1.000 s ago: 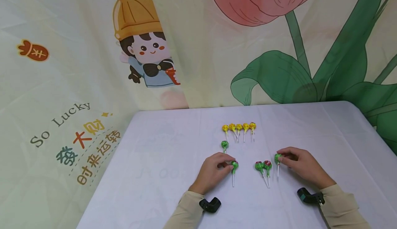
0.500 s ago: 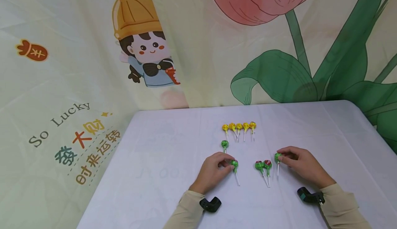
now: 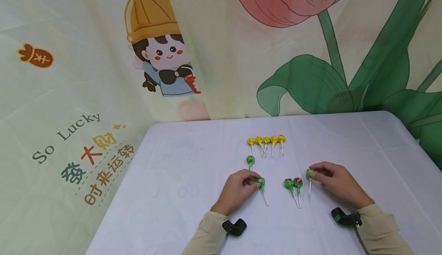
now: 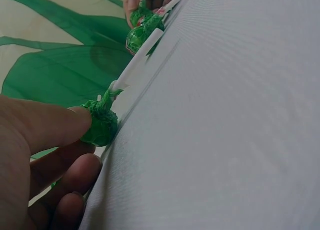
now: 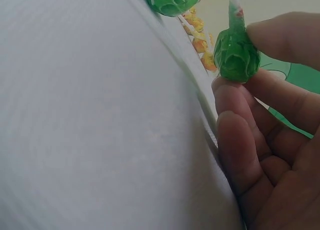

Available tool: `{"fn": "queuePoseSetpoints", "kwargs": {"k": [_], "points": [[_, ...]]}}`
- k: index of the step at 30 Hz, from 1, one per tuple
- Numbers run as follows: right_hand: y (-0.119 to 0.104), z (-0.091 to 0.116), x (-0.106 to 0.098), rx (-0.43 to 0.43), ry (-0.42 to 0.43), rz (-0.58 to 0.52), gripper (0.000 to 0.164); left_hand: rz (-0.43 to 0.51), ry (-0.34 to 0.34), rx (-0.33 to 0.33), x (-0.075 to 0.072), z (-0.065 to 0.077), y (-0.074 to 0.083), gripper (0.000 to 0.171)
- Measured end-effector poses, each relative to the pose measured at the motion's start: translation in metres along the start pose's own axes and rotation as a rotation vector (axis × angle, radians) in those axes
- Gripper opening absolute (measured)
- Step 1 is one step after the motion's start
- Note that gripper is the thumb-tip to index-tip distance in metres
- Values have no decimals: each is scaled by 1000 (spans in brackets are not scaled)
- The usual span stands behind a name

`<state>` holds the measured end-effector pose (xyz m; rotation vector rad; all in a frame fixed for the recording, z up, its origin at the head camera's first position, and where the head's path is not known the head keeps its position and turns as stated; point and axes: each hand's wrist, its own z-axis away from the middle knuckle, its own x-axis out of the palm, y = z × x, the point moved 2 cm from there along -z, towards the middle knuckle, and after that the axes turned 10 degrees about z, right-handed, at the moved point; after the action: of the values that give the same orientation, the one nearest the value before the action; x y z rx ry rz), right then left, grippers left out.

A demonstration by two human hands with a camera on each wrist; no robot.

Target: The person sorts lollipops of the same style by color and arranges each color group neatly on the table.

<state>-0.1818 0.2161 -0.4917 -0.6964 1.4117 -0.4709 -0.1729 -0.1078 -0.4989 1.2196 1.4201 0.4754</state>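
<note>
My left hand [image 3: 236, 191] pinches the wrapped head of a green lollipop [image 4: 101, 125] between thumb and fingers, its white stick slanting toward the front right. On the right side, my right hand [image 3: 340, 180] grips another green lollipop [image 5: 237, 57] by its head, stick pointing toward the table front. Between the hands lie two green lollipops with dark red tops, a left one [image 3: 288, 184] and a right one [image 3: 298, 183], close together with sticks nearly meeting. A further green lollipop [image 3: 250, 160] lies just behind my left hand, which is close to its stick end.
Several yellow lollipops [image 3: 266, 141] form a row farther back on the white-covered table [image 3: 186, 159]. Behind the table's back edge hangs a printed cloth [image 3: 221, 67] with a cartoon figure and a flower. A black wrist camera [image 3: 235, 227] sits on the left sleeve, another [image 3: 346, 217] on the right.
The stick of the lollipop in my left hand has swung from nearly straight toward the front to slanting rightward. My right hand and the lollipops on the table look almost unchanged.
</note>
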Motion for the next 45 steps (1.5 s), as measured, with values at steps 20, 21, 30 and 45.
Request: {"fn": "queuePoseSetpoints", "kwargs": {"k": [20,21,30,45], "points": [[-1,-4,-4,-11,5,-68,41,-1,-8,-32,-3,-1,2,14],[-1,-5,-4,-9,7,-73,41,-2,-8,-33,-3,-1,2,14],[-11,-14,-9,-20,1,-200,49,-7,-8,-21,-4,0,2,14],[-35,-37,-1,-4,-87,-330,45,4,-9,-24,0,2,-2,16]]}}
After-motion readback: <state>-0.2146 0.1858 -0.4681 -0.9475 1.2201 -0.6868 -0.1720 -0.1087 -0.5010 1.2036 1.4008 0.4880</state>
